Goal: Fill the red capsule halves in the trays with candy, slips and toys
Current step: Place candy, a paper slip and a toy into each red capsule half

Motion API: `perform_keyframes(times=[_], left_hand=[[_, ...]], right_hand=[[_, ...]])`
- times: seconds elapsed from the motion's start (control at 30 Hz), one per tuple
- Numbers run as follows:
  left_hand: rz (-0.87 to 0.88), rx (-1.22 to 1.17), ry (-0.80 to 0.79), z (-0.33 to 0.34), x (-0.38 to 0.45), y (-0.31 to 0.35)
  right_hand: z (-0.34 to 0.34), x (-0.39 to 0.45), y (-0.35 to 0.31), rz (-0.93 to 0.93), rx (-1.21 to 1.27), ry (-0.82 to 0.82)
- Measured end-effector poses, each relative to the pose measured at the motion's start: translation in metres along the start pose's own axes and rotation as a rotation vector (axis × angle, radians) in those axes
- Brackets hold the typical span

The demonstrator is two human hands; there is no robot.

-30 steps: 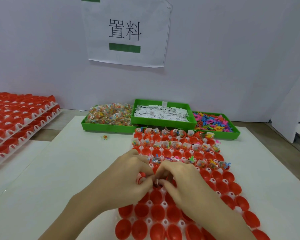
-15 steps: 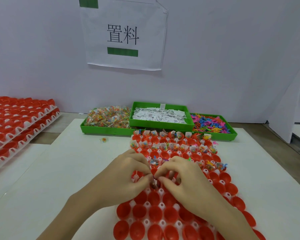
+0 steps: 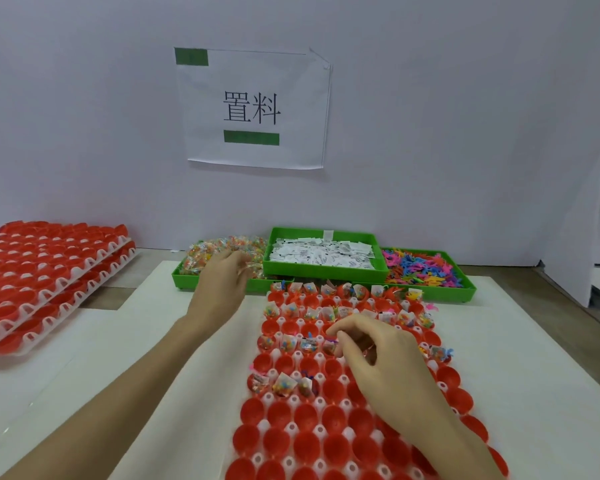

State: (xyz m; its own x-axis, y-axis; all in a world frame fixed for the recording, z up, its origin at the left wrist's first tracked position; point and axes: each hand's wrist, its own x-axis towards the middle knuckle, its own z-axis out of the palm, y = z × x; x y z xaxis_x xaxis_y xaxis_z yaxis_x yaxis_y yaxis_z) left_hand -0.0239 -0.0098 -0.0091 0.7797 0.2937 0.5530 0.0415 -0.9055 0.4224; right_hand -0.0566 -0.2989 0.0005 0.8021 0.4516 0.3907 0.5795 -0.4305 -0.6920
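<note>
From the head camera, the left hand (image 3: pixel 220 282) reaches into the green bin of candy (image 3: pixel 222 252) at the back of the surface (image 3: pixel 84 358), fingers curled among the packets; whether it grips one I cannot tell. The right hand (image 3: pixel 374 355) hovers over the tray of red capsule halves (image 3: pixel 291 441), fingers bent, pinching a small colourful toy (image 3: pixel 332 340). Slips (image 3: pixel 321 254) fill the middle bin
</note>
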Motion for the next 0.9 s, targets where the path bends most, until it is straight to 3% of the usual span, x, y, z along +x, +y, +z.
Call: perform_keyframes(times=[0.17,0.33,0.77,0.9], left_hand=[[0.102,0.299,-0.247,0.007,0.039,-0.016],[0.051,0.364,-0.259,0.015,0.048,-0.005],[0.041,0.38,0.004,0.003,0.035,-0.005],[0.015,0.191,0.163,0.0,0.034,-0.001]], right_hand=[[-0.001,0.0,0.0,-0.005,-0.016,0.009],[-0.001,0.0,0.0,-0.009,-0.01,0.003],[-0.004,0.002,0.001,-0.007,-0.001,0.013],[-0.005,0.001,0.001,-0.002,-0.005,0.01]])
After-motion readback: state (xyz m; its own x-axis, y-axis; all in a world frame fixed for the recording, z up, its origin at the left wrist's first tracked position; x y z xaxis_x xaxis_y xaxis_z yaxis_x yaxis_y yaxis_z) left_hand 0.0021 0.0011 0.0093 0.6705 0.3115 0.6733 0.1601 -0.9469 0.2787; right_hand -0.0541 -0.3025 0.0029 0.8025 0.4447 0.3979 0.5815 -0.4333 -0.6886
